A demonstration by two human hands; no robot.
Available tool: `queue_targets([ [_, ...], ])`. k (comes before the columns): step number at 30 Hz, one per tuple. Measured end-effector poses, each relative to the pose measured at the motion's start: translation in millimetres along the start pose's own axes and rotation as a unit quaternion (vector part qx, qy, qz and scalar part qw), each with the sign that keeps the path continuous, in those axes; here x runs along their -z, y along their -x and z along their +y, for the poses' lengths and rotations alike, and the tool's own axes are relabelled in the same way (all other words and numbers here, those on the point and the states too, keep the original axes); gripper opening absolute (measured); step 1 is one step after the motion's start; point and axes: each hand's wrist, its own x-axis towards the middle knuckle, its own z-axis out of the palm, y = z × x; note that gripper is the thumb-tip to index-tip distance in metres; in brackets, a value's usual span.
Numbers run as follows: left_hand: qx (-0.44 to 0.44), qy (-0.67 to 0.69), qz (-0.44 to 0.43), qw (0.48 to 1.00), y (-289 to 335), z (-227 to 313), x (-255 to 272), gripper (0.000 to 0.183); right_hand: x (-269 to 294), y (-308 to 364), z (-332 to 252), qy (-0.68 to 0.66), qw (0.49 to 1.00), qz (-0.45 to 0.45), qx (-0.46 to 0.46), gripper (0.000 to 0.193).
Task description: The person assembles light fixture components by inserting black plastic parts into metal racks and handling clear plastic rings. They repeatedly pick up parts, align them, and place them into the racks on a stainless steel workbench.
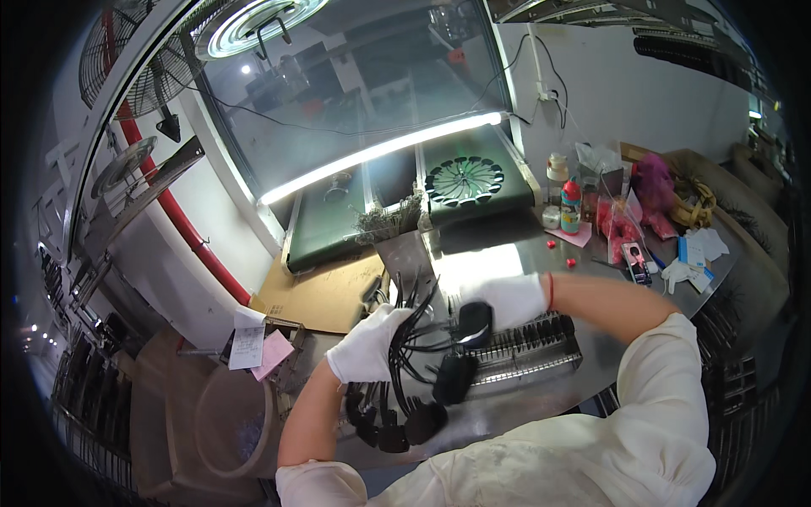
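Here at lower centre my left hand point(372, 342) closes round a bunch of thin black stems point(405, 342), gripping that end, it seems, so the wide black heads point(425, 422) can spread loose below. My right hand point(505, 302), just right of centre, sits against another black head point(475, 325); its fingertips are hidden, so I can't tell whether they're pinching or wide. Beneath it, the metal rack point(524, 367) lines up dark pieces in a row, likely for easy reach. And at upper right, on the green belt point(514, 182), a wheel of similar pieces point(465, 181) lies heads outward, presumably to avoid overlap.
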Motion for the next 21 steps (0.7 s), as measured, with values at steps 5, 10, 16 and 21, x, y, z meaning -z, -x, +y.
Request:
queue_targets([
  [5, 0.179, 0.573, -0.008, 0.799, 46, -64, -5, 0.075, -35, 39, 47, 0.005, 0.978, -0.135, -0.162, 0.027],
  [10, 0.244, 0.829, -0.04, 0.502, 36, -36, -49, 0.036, 21, -27, -49, 0.325, 0.905, 0.196, 0.19, 0.038],
  [16, 0.132, 0.613, -0.13, 0.768, 17, -21, -47, 0.08, 6, -59, -58, 0.162, 0.97, 0.101, -0.15, 0.022],
  [21, 0.08, -0.085, 0.021, 0.993, -11, -10, -7, 0.091, -16, -3, 13, -0.038, 0.997, -0.033, 0.064, 0.022],
])
